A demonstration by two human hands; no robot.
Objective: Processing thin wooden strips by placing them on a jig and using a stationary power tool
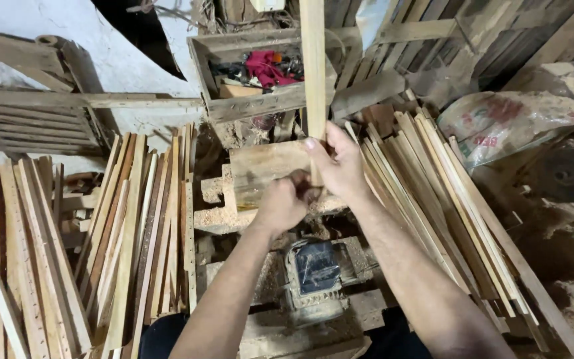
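A long pale wooden strip (313, 60) stands nearly upright in the middle of the view, its top leaving the frame. My right hand (340, 163) grips its lower end, thumb on the front face. My left hand (282, 203) is closed just below and left of it, at the strip's bottom end against a flat wooden block (260, 171) covered in sawdust. What the left fingers hold is hidden.
Stacks of thin wooden slats lie at the left (127, 233) and at the right (433, 199). A dusty electric motor (315, 272) sits below my hands. Behind stands a wooden box (254, 73) with a red cloth and tools. A printed sack (513, 119) lies far right.
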